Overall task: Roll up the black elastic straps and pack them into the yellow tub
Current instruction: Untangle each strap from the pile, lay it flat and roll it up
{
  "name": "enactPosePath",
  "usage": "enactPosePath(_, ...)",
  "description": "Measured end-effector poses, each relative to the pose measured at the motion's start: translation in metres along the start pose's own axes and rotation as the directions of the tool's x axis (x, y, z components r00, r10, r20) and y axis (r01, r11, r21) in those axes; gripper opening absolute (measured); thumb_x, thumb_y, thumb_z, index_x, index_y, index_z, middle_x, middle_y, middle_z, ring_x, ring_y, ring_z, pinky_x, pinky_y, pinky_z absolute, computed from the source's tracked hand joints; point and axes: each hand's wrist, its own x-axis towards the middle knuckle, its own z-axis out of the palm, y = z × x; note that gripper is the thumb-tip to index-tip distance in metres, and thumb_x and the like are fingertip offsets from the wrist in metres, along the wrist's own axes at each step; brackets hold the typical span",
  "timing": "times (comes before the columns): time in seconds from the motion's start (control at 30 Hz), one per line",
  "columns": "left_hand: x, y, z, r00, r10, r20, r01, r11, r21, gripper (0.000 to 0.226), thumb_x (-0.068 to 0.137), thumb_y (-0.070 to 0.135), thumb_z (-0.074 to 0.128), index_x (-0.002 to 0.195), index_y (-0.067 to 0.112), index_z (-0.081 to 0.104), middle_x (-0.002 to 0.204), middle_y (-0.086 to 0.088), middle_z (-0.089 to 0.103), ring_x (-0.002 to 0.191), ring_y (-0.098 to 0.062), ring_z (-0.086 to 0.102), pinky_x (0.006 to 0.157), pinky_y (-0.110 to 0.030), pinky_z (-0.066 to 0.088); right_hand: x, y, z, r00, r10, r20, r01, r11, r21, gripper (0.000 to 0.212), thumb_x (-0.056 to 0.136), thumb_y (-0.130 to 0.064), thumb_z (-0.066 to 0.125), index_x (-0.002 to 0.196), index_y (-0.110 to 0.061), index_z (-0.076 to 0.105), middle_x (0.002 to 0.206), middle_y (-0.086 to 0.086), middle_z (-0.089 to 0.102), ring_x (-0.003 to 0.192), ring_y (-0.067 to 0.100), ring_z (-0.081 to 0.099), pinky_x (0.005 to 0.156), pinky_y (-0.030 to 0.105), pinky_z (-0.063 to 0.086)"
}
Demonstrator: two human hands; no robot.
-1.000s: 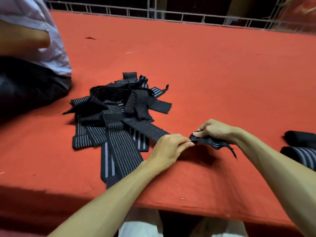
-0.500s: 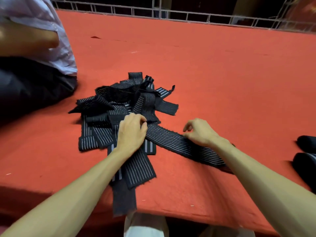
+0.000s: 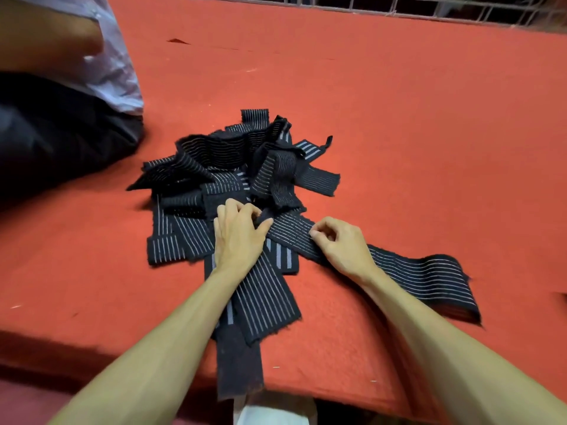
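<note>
Just below the centre of the frame, both hands work one long black strap (image 3: 423,277) that runs from the pile of straps (image 3: 233,167) down toward the lower right, lying flat on the red worktop (image 3: 429,133). The left hand (image 3: 237,237) has its fingers curled over the strap's near end, right at the edge of the pile, and seems to pinch it there. That is probably where the roll will begin. The right hand (image 3: 340,245), close beside the left but not touching it, pinches the strap's far edge a little further along. This likely keeps the band flat and taut so the first turn goes on straight. The free tail lies stretched out on open worktop, which should let it feed in without snagging the other straps. The pile itself is tangled, with several ends hanging over the near edge. The yellow tub is nowhere in view. A seated person (image 3: 61,102) fills the upper left, and a wire rail (image 3: 399,7) lines the top.
</note>
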Motion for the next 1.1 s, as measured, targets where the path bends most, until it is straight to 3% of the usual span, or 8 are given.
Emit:
enactPosePath(0.13, -0.005, 0.003, -0.006, 0.998, 0.053, -0.018, -0.053, 0.999, 0.003, 0.016, 0.090, 0.031, 0.063, 0.089, 0.015, 0.066, 0.097, 0.004, 0.050, 0.103, -0.018, 0.042, 0.086, -0.022, 0.018, 0.001, 0.000, 0.000, 0.999, 0.021, 0.027, -0.022, 1.000, 0.020, 0.006, 0.090, -0.031, 0.059, 0.088, -0.032, 0.065, 0.077, -0.014, 0.061, 0.075, 0.009, 0.054, 0.071, 0.028, 0.038)
enactPosePath(0.27, -0.017, 0.009, -0.017, 0.989, 0.145, 0.042, -0.146, 0.989, 0.022, 0.013, 0.085, 0.027, 0.066, 0.078, 0.017, 0.063, 0.089, 0.007, 0.051, 0.093, -0.014, 0.044, 0.084, -0.022, 0.016, 0.004, -0.012, -0.007, 0.989, 0.003, 0.150, 0.011, 0.995, -0.094, 0.021, 0.091, -0.052, 0.050, 0.110, -0.046, 0.055, 0.098, -0.017, 0.053, 0.094, 0.004, 0.051, 0.086, 0.035, 0.042)
enactPosePath(0.33, -0.021, 0.010, -0.022, 0.984, 0.166, 0.069, -0.167, 0.986, 0.011, 0.012, 0.084, 0.027, 0.066, 0.078, 0.017, 0.064, 0.089, 0.007, 0.053, 0.093, -0.013, 0.046, 0.085, -0.023, 0.017, 0.012, -0.024, -0.012, 0.990, -0.070, 0.127, 0.078, 0.995, -0.062, 0.032, 0.087, -0.058, 0.054, 0.116, -0.044, 0.053, 0.104, -0.014, 0.049, 0.094, 0.000, 0.048, 0.090, 0.038, 0.045)
enactPosePath(0.43, -0.024, 0.006, -0.024, 0.976, 0.183, 0.120, -0.180, 0.983, -0.038, 0.013, 0.085, 0.030, 0.068, 0.082, 0.017, 0.067, 0.092, 0.005, 0.055, 0.095, -0.013, 0.046, 0.087, -0.026, 0.020, 0.028, -0.041, -0.019, 0.993, -0.095, 0.069, 0.098, 0.994, -0.051, 0.046, 0.082, -0.056, 0.064, 0.118, -0.029, 0.053, 0.102, -0.009, 0.053, 0.093, 0.008, 0.052, 0.087, 0.039, 0.047)
enactPosePath(0.6, -0.029, -0.005, -0.017, 0.975, 0.184, 0.122, -0.163, 0.973, -0.165, 0.011, 0.084, 0.029, 0.072, 0.087, 0.018, 0.070, 0.092, 0.005, 0.061, 0.094, -0.014, 0.049, 0.095, -0.038, 0.036, 0.051, -0.050, -0.002, 0.984, -0.009, 0.180, 0.023, 0.997, -0.075, 0.072, 0.068, -0.068, 0.071, 0.118, -0.022, 0.048, 0.089, -0.004, 0.063, 0.089, 0.017, 0.060, 0.080, 0.043, 0.051)
enactPosePath(0.8, -0.023, -0.009, -0.014, 0.970, 0.204, 0.130, -0.164, 0.949, -0.270, 0.007, 0.080, 0.020, 0.076, 0.081, 0.016, 0.071, 0.088, 0.009, 0.061, 0.091, -0.015, 0.052, 0.094, -0.044, 0.041, 0.071, -0.041, 0.039, 0.990, 0.036, 0.136, -0.031, 0.999, -0.032, 0.040, 0.068, -0.043, 0.077, 0.087, -0.024, 0.048, 0.078, -0.008, 0.061, 0.080, 0.019, 0.061, 0.077, 0.044, 0.051)
enactPosePath(0.93, -0.024, -0.010, -0.016, 0.954, 0.255, 0.156, -0.198, 0.929, -0.312, 0.012, 0.076, 0.015, 0.078, 0.076, 0.020, 0.068, 0.082, 0.015, 0.056, 0.090, -0.012, 0.050, 0.092, -0.045, 0.042, 0.080, -0.038, 0.049, 0.992, 0.120, 0.045, -0.119, 0.993, -0.020, 0.022, 0.070, -0.029, 0.070, 0.081, -0.020, 0.052, 0.076, -0.008, 0.062, 0.084, 0.022, 0.061, 0.075, 0.039, 0.051)
enactPosePath(1.1, -0.025, -0.008, -0.018, 0.970, 0.219, 0.105, -0.173, 0.927, -0.332, 0.008, 0.080, 0.019, 0.077, 0.083, 0.016, 0.071, 0.084, 0.013, 0.059, 0.089, -0.010, 0.054, 0.088, -0.027, 0.042, 0.088, -0.029, 0.040, 0.972, 0.164, 0.170, -0.183, 0.978, 0.101, 0.018, 0.074, -0.024, 0.075, 0.072, -0.017, 0.059, 0.069, -0.004, 0.067, 0.073, 0.017, 0.064, 0.074, 0.037, 0.052)
